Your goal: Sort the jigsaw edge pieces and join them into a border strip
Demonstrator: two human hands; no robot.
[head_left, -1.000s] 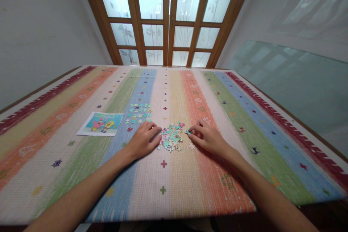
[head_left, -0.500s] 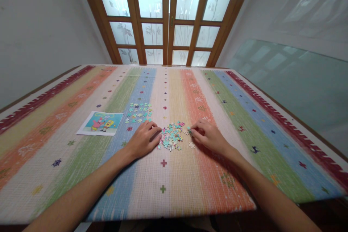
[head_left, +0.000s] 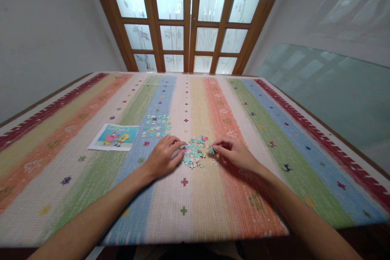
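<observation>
Pile (head_left: 194, 153) of jigsaw pieces lies between both hands on a striped cloth (head_left: 184, 223), as I see it remotely through the head camera. At its right, the right hand (head_left: 234, 153) pinches a teal piece (head_left: 211, 150) between thumb and forefinger, the tips nearly closed. The left hand (head_left: 166, 156) rests against the pile's left edge, fingers loosely curled; I cannot tell whether it grips anything. A pale loose piece (head_left: 215, 163) sits just below the right fingertips. Beyond the left hand, I see more pieces spread in rough rows (head_left: 157, 128) on a blue stripe, with a cartoon picture (head_left: 115, 137) flat to their left. Wooden doors (head_left: 188, 24) with frosted panes stand behind the table.
</observation>
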